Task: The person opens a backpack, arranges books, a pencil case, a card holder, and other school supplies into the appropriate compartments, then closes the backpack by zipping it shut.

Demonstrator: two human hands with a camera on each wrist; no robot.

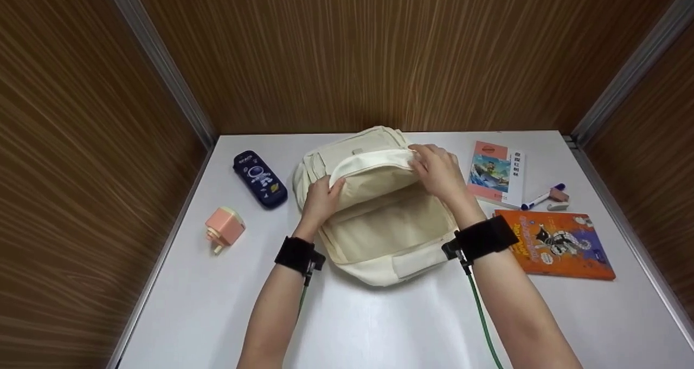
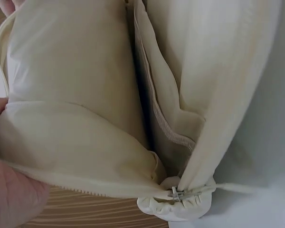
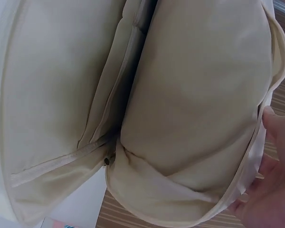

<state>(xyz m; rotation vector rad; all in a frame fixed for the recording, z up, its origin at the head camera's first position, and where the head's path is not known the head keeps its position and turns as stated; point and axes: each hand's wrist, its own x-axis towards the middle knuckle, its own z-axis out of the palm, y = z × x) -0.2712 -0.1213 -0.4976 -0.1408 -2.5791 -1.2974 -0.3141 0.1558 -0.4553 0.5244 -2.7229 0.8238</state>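
A cream backpack (image 1: 374, 274) lies on the white table with its main compartment unzipped and gaping toward me. My left hand (image 1: 321, 200) pinches the left side of the raised front flap, thumb on the inner face. On the flap's right side, my right hand (image 1: 438, 174) grips the edge between thumb and fingers. In the left wrist view, the zipper pull (image 2: 178, 194) hangs at the bottom corner of the opening, and an inner pocket (image 2: 161, 90) shows along the back panel. The lining (image 3: 194, 95) looks bare in the right wrist view.
Left of the bag are a navy pencil case (image 1: 260, 179) with an astronaut and a pink pencil sharpener (image 1: 225, 227). To the right lie a pink-and-white book (image 1: 496, 174), a marker (image 1: 542, 196), a small brownish block (image 1: 559, 195) and an orange book (image 1: 558, 244). Wood-grain panels (image 1: 347, 54) enclose the table.
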